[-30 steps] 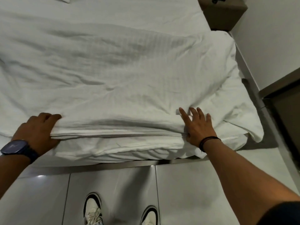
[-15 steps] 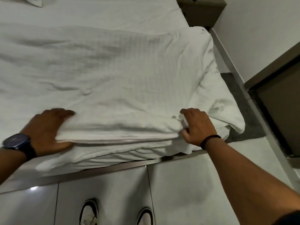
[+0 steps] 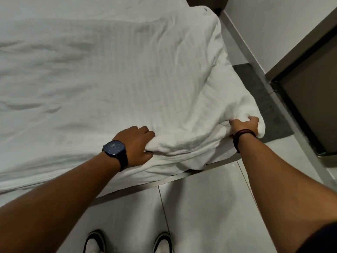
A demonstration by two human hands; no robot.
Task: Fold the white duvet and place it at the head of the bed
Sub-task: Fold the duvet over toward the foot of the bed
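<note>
The white duvet lies folded double across the bed, its layered near edge along the bed's foot. My left hand, with a dark watch on the wrist, is closed on a bunch of that near edge at the middle. My right hand, with a dark band on the wrist, grips the duvet's near right corner where it hangs past the bed's right side. Between my hands the fabric is gathered into a thick roll. The head of the bed is out of view.
A metal bed frame edge runs along the foot. Pale floor tiles and my two white shoes are below. A grey mat, a white wall and a dark door are on the right.
Both hands have shifted right along the duvet's near edge. The right hand went from lying flat to gripping the right corner; the left now bunches the edge mid-bed.
</note>
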